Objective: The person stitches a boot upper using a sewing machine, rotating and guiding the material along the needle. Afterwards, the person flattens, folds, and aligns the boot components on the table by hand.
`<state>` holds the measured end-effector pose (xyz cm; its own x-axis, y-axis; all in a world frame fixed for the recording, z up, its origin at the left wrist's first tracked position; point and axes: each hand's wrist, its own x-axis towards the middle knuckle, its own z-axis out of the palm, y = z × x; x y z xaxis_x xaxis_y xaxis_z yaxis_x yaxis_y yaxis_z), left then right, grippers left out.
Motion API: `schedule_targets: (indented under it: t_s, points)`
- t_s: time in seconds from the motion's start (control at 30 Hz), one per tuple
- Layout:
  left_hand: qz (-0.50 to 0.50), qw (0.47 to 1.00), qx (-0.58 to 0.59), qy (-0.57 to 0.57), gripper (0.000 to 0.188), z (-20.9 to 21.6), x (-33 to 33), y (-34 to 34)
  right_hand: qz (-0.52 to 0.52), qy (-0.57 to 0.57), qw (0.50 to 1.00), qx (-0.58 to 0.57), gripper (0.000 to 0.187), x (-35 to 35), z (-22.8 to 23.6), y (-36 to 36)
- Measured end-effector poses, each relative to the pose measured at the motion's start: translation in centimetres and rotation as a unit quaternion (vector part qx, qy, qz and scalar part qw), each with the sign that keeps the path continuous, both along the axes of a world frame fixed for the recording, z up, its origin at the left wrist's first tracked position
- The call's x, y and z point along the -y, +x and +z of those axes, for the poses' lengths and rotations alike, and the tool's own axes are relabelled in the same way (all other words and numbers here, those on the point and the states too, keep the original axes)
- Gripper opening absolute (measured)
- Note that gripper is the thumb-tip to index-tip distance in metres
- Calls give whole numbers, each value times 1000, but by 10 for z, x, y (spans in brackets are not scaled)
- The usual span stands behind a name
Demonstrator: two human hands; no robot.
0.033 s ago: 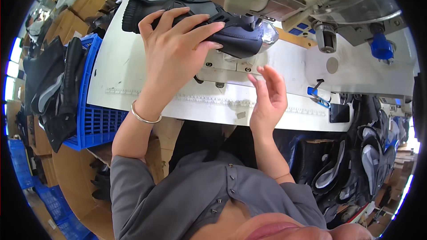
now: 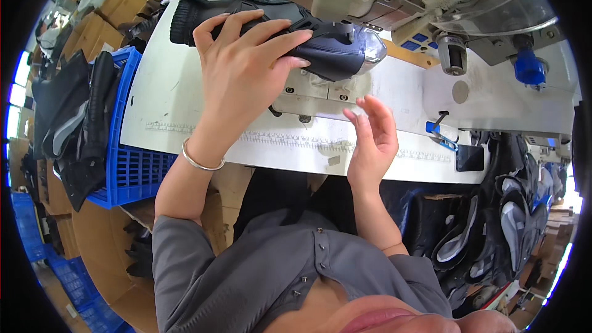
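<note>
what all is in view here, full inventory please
sewing machine: one, off-white, top right
worktable: one, white, centre
ruler scale: one, grey, worktable's front edge
thread snips: one pair, blue, worktable's right end
flat rectangle: one, black, beside thread snips
plastic crates: several, blue, left
loose shoe pieces: several, black and grey, left crate and far right
cardboard boxes: several, brown, left
shoe upper: one, black, at the sewing machine
shirt: one, grey, lower centre
bangle: one, silver, left of centre
left hand: one, bare, fingers on the shoe upper
right hand: one, bare, by the worktable's front edge
</note>
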<state>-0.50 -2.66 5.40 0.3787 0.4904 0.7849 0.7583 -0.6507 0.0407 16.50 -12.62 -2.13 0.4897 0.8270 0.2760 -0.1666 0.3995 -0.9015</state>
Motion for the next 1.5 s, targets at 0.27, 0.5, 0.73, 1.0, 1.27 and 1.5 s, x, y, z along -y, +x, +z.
schedule_targets:
  t_s: [0.27,0.5,0.73,1.0,1.27,1.5]
  points:
    - [-5,1000,14,-5,28,8,-13,-1,53,-61,996,41,15,24,-16,9]
    - [-28,999,-14,11,38,12,-13,-12,58,-139,987,62,14,41,-25,10]
    - [6,981,-160,107,59,-3,-23,-27,35,-175,980,88,15,41,-41,27]
    - [35,951,-197,235,33,-6,-13,-77,140,-128,969,159,40,1,-24,-12]
    - [59,990,59,-111,54,40,79,-176,174,88,843,502,58,-26,51,-76]
    - [-17,844,216,-491,55,24,104,-191,470,-54,705,529,50,-20,109,-80]
